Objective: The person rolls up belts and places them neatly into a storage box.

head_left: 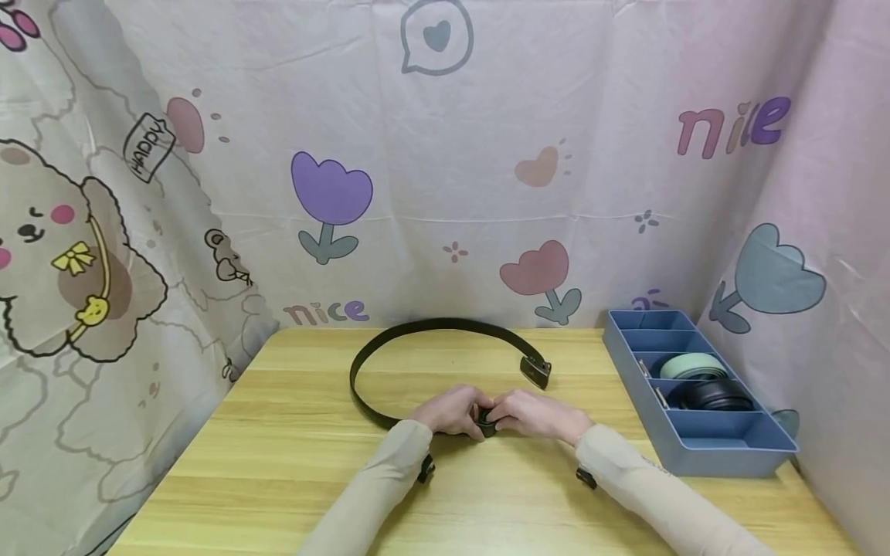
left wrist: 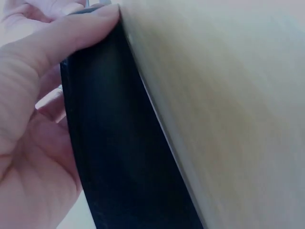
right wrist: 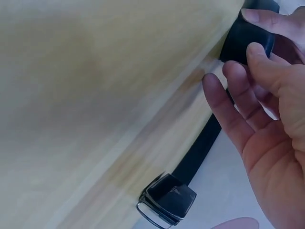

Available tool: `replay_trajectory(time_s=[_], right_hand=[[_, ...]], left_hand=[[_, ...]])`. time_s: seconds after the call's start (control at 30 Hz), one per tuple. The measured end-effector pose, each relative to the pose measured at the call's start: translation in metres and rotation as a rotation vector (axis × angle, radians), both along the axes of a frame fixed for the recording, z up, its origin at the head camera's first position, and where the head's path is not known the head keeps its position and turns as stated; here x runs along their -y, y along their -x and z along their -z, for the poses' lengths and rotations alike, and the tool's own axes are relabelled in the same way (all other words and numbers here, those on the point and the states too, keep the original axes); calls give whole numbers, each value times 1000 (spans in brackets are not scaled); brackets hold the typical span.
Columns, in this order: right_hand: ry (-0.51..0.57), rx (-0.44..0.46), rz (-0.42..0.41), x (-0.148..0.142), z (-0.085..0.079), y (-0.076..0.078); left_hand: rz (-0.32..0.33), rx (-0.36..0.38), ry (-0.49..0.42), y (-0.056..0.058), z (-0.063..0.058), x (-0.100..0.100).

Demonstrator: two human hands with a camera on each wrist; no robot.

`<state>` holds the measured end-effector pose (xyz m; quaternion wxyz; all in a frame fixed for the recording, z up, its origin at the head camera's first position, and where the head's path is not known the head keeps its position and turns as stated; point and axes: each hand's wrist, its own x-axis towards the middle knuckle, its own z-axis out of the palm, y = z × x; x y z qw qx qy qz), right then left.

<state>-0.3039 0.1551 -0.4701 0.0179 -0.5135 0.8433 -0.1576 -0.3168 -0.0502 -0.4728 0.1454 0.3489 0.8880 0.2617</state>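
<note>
A black belt [head_left: 445, 323] stands on its edge on the wooden table in a wide loop. Its buckle [head_left: 535, 371] lies at the far right end of the loop, also visible low in the right wrist view. Both hands meet at the other end, which is curled into a small roll [head_left: 487, 426]. My left hand [head_left: 453, 409] pinches the strap [left wrist: 119, 133] beside the roll, thumb across its outer face. With thumb and fingers my right hand [head_left: 538, 415] grips the roll from the right. The inside of the roll is mostly hidden by fingers.
On the right of the table [head_left: 278, 463] stands a blue divided tray [head_left: 643, 401]. One compartment holds a light green coil [head_left: 691, 365], another a black coil [head_left: 716, 395]. A printed cloth [head_left: 431, 154] hangs behind and along both sides.
</note>
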Motion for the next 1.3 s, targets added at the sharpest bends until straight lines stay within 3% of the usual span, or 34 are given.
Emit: replay_trajectory(time_s=[0.13, 0.3, 0.47, 0.63, 0.77, 1.03, 1.17, 1.3], right_hand=[[-9, -21, 23, 3, -1, -4], [2, -68, 123, 10, 1, -14], [67, -37, 191, 13, 6, -20], [51, -1, 210, 12, 7, -21], [23, -1, 205, 10, 6, -18], [-10, -46, 116, 8, 2, -12], [-38, -52, 118, 7, 1, -12], [-33, -92, 167, 10, 2, -16]], left_hand=[[-22, -44, 2, -1, 1, -2], [-62, -127, -5, -4, 0, -6], [-122, -222, 9, -8, 0, -10], [-167, -262, 4, -12, 2, -12], [-157, -239, -8, -11, 4, -9], [-20, -74, 35, -7, 1, 0], [-51, -50, 13, -7, 1, 1], [-115, -125, 8, -11, 3, -2]])
